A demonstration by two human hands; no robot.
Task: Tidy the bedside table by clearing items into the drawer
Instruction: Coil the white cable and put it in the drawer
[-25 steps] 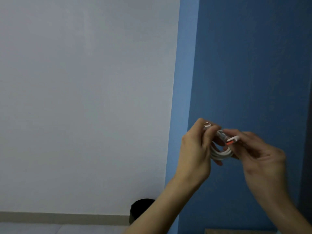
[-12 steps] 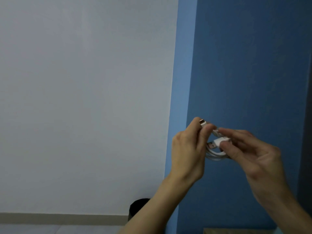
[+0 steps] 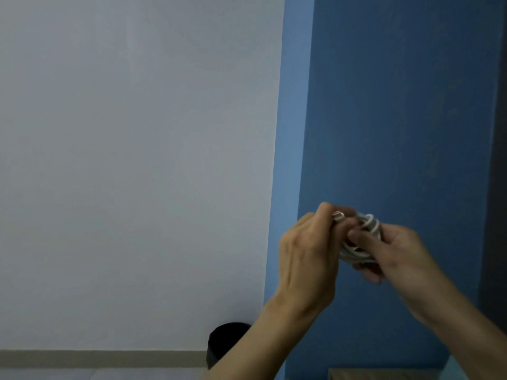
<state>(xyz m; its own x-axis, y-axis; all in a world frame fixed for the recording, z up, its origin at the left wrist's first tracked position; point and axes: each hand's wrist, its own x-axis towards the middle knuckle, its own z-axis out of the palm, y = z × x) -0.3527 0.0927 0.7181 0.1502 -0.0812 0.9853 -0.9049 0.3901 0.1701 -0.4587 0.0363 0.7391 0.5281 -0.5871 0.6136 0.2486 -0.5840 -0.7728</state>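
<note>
**A:** What do the fingers have right now?

**B:** On my screen, the left fingers are curled and pinch the small shiny metal plug at one end of the thin white cable wound into a small coil. The right fingers are curled on the loops from the other side, with one finger pressed across them. So the left hand and the right hand both hold the coil, up in the air in front of the dark blue wall.

**A:** What could go wrong?

**B:** I think the loops could spring open (bendy cable likes to do that) if one hand lets go too soon. Then a loose end could hang out and get caught when the drawer shuts. The coil could also fall, maybe near the round black bin on the floor.

**A:** Where is the drawer?

**B:** I can't see it. Only a strip of light wooden table top shows at the bottom edge, well below the hands. The hands are blurry, so I can't tell if the other end is tucked in.
</note>
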